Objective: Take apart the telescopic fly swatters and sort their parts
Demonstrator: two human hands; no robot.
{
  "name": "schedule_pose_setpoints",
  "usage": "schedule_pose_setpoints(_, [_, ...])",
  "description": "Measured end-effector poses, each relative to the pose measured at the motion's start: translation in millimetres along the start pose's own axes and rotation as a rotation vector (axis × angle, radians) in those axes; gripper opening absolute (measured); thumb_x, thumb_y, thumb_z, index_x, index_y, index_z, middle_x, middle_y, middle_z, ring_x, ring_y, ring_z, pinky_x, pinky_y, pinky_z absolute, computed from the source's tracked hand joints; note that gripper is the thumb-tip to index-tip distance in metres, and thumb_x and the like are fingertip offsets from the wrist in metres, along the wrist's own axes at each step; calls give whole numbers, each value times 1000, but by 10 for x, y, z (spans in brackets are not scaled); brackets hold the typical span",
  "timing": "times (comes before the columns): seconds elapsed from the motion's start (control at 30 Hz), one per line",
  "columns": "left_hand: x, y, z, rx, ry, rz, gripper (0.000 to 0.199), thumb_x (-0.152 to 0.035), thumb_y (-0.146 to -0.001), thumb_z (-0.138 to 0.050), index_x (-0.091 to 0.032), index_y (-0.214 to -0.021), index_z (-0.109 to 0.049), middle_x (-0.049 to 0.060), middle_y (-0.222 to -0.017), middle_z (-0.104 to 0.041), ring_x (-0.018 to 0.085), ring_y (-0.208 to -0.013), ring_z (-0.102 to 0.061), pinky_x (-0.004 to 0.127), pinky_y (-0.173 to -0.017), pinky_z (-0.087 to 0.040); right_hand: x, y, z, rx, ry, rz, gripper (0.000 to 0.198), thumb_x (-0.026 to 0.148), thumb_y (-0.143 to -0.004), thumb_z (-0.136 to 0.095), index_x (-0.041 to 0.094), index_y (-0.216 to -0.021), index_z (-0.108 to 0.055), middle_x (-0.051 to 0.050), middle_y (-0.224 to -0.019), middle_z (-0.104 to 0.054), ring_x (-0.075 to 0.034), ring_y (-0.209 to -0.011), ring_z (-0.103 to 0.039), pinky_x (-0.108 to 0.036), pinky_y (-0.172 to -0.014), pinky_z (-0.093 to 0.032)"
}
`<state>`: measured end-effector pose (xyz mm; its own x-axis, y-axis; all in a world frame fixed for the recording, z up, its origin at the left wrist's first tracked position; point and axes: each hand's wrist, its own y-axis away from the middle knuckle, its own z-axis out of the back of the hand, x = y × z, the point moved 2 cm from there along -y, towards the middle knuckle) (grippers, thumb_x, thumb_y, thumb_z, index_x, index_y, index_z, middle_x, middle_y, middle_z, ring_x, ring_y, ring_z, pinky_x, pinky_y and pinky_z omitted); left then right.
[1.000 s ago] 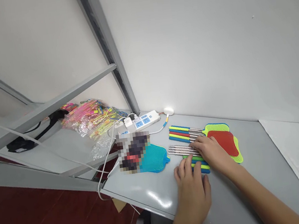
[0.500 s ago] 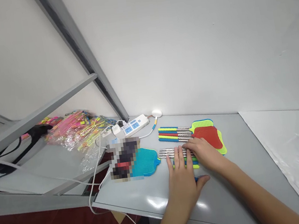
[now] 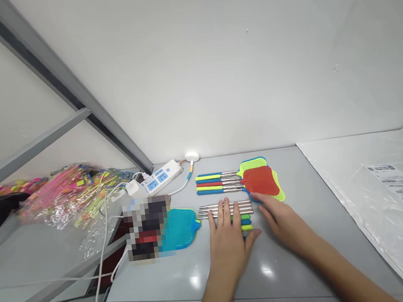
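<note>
My left hand (image 3: 228, 239) lies flat with its fingers apart over a bundle of slim metal rods (image 3: 244, 205) and green, blue and yellow-green swatter handles (image 3: 247, 222). Left of the rods is a blue mesh fly swatter head (image 3: 182, 228). My right hand (image 3: 281, 222) is at the bundle's right end, thumb and fingers apart and seemingly holding nothing. Its fingertips are close to a second set of fly swatters. That set has a red head (image 3: 261, 181) over yellow-green ones, with coloured handles (image 3: 209, 184) lined up to the left.
A blurred-out object (image 3: 149, 232) lies on the table at left. Behind it are a white power strip (image 3: 158, 177) with cables and a round white device (image 3: 192, 156). Plastic-wrapped colourful goods (image 3: 66, 193) sit beyond the metal frame (image 3: 110, 133). White plastic packaging (image 3: 367, 228) covers the right side.
My right hand has drawn off the metal rods to the right, baring their ends. My left hand stays on the bundle. The view has turned toward the right.
</note>
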<state>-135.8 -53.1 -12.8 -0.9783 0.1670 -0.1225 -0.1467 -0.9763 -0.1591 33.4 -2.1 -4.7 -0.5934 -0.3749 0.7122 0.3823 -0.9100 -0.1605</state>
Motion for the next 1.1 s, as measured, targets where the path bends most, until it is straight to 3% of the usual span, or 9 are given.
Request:
schedule_pose_setpoints(0.23, [-14, 39, 32, -56, -43, -23, 68, -57, -95, -38, -16, -149, -34, 15, -156, -32, 32, -145, -24, 60, -113, -26, 21, 420, -176, -12, -2, -102, 49, 36, -99, -39, 22, -145, -35, -8, -149, -45, -22, -137, -41, -43, -111, -39])
schedule_pose_setpoints(0.43, [-13, 51, 9, -67, -60, -17, 65, -53, -97, -37, -15, -150, -34, 15, -157, -30, 32, -146, -22, 59, -113, -26, 93, 316, -249, -18, 11, -141, 51, 37, -98, -39, 24, -147, -30, -8, -149, -45, -24, -136, -41, -47, -109, -38])
schedule_pose_setpoints(0.7, [-2, 57, -19, -29, -59, -1, 65, -47, -97, -40, -11, -150, -31, 17, -158, -26, 31, -147, -19, 58, -115, -23, 135, 335, -337, 1, 37, -78, 52, 30, -98, -38, 22, -148, -24, -10, -152, -40, -23, -143, -30, -48, -110, -33])
schedule_pose_setpoints(0.93, [1, 53, -8, -24, -22, 9, 65, -44, -95, -42, -11, -150, -32, 14, -159, -24, 29, -148, -18, 54, -117, -21, 174, 358, -342, 81, 102, -39, 63, 38, -100, -35, 21, -154, -8, -12, -155, -34, -23, -147, -21, -52, -118, -19])
schedule_pose_setpoints(1.1, [2, 50, -9, -9, -7, 12, 63, -40, -94, -44, -13, -150, -33, 13, -158, -27, 29, -148, -17, 55, -117, -19, 198, 362, -382, 97, 139, -5, 69, 38, -100, -34, 21, -156, 3, -12, -159, -26, -23, -149, -13, -54, -119, -16])
